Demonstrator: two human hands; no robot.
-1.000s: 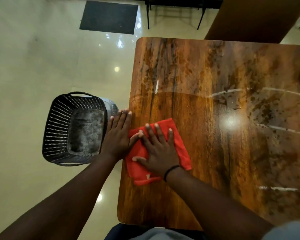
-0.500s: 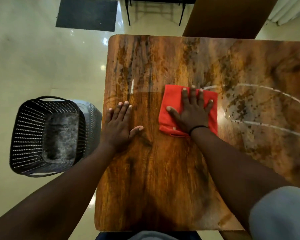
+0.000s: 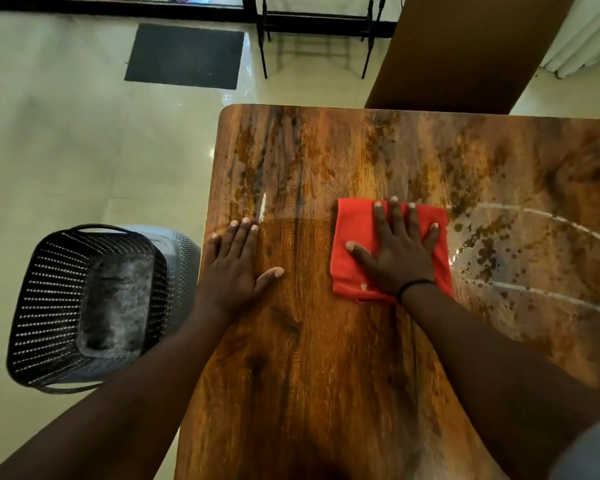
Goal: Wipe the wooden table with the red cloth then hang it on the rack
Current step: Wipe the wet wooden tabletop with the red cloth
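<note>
Red cloth under flat right hand

Both bare forearms reach forward from about six o'clock, the left one coming in from seven and the right from five. The left hand lies flat, palm down, fingers straight toward twelve and thumb out toward three. The right hand is spread flat too, fingers fanned toward twelve, a dark band on its wrist.
</note>
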